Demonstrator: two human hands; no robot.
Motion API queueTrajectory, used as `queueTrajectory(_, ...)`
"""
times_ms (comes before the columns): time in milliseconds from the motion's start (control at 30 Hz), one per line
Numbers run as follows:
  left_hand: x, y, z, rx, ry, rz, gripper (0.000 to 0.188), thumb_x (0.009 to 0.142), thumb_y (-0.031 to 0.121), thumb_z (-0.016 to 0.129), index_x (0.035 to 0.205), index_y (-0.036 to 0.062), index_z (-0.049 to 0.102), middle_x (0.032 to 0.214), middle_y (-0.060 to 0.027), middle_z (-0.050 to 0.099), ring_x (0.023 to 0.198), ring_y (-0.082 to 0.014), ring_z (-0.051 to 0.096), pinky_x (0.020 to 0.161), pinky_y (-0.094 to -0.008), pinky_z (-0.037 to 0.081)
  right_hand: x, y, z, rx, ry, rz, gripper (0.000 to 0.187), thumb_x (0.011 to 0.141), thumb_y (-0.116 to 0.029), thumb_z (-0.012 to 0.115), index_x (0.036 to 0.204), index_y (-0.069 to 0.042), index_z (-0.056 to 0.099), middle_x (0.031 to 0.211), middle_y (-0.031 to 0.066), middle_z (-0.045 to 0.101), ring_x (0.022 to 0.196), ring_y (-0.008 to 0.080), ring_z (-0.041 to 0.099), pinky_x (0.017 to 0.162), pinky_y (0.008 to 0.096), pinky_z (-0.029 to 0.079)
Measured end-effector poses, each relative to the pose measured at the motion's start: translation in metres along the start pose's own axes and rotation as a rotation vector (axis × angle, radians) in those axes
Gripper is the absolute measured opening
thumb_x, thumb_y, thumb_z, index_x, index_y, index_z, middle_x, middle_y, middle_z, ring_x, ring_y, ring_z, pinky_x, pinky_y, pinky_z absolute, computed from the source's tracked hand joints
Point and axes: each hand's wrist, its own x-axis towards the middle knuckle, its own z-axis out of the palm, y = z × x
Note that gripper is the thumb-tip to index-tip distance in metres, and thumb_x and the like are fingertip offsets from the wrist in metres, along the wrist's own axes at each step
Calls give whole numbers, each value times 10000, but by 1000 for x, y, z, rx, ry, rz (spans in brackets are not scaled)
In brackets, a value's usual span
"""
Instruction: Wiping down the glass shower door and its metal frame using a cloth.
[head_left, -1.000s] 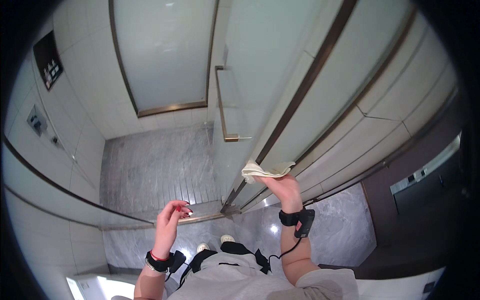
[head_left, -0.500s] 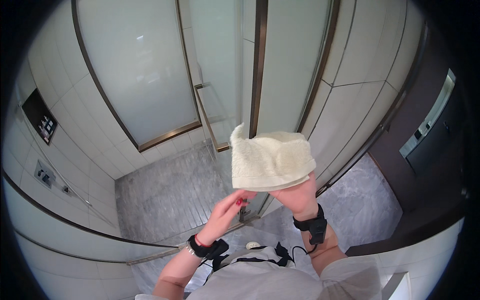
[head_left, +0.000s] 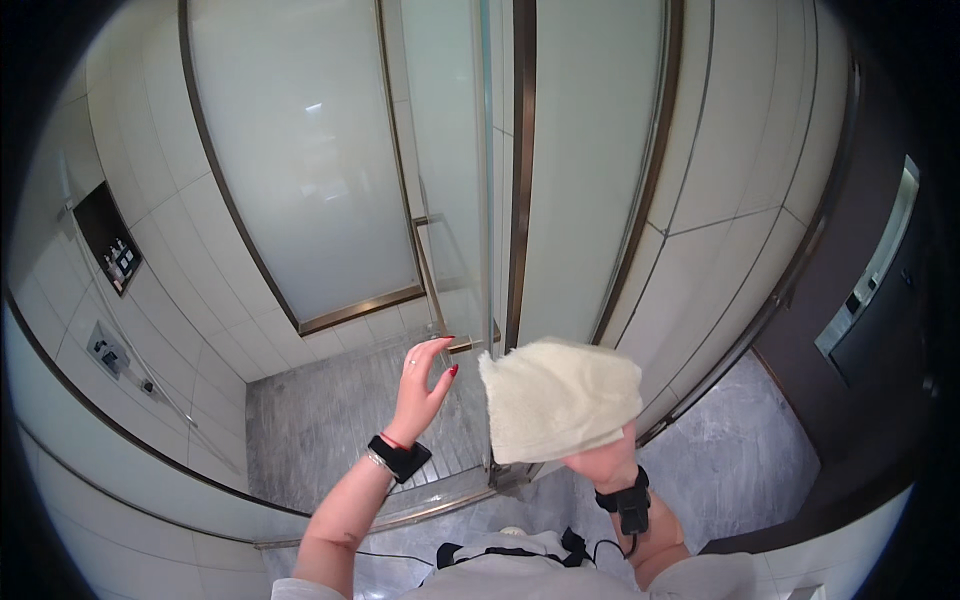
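Left hand (head_left: pixel 416 395) is no longer reaching to the folded cream fabric cloth (head_left: pixel 565 400), now hovering left of it, grip half open, holding nothing; right hand (head_left: pixel 605 462) alone is supporting the cloth near the brown-framed frosted glass panel (head_left: pixel 590 180), cloth hiding its fingers, so can't tell how far that grip is closing

I stand in a bathroom, at its shower: a glass door (head_left: pixel 450 160) with a metal handle (head_left: pixel 431 280), pale tiled walls (head_left: pixel 160 190), a grey grooved floor (head_left: pixel 310 430), a dark niche (head_left: pixel 97 215) of small bottles (head_left: pixel 120 260), and a wall-mounted shower control (head_left: pixel 107 350) show it.
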Motion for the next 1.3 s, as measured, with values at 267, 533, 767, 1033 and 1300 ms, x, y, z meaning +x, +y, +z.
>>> queueTrajectory(267, 49, -86, -7, 571, -422, 369, 657, 802, 396, 647, 1333, 90, 409, 1367, -91, 429, 1306, -285, 353, 1086, -404, 304, -25, -20, -9, -124, 160, -120, 681, 863, -566, 408, 1382, -125, 406, 1432, 95, 395, 1329, 314, 344, 1096, 539, 223)
queueTrajectory(533, 88, -119, -12, 572, -630, 618, 558, 857, 529, 477, 1141, 49, 508, 1267, -133, 489, 1278, -309, 383, 1068, -411, 324, -57, -39, -7, -15, 208, -265, 660, 873, -548, 416, 1365, -108, 420, 1421, 111, 408, 1302, 327, 374, 1074, 541, 260)
queueTrajectory(767, 89, -108, 0, 649, -611, 663, 448, 821, 477, 521, 992, 64, 504, 1058, -109, 523, 1132, -269, 480, 1063, -433, 310, -77, -41, -27, -78, 293, -340, 638, 880, -532, 423, 1360, -113, 424, 1422, 108, 406, 1301, 325, 377, 1072, 542, 264)
queueTrajectory(1033, 76, -95, -1, 955, -611, 580, 398, 806, 417, 583, 1038, 108, 490, 1114, -33, 511, 1175, -170, 440, 936, -458, 329, -64, -21, 3, -402, 307, -347, 608, 888, -510, 406, 1344, -109, 446, 1401, 111, 434, 1286, 331, 397, 1067, 546, 272)
queueTrajectory(1300, 64, -94, -5, 940, -529, 567, 350, 826, 364, 586, 1023, 91, 490, 1097, -44, 522, 1166, -187, 451, 893, -395, 352, -55, -11, -5, -175, 271, -332, 601, 892, -507, 398, 1339, -108, 450, 1395, 115, 439, 1281, 335, 402, 1059, 553, 281)
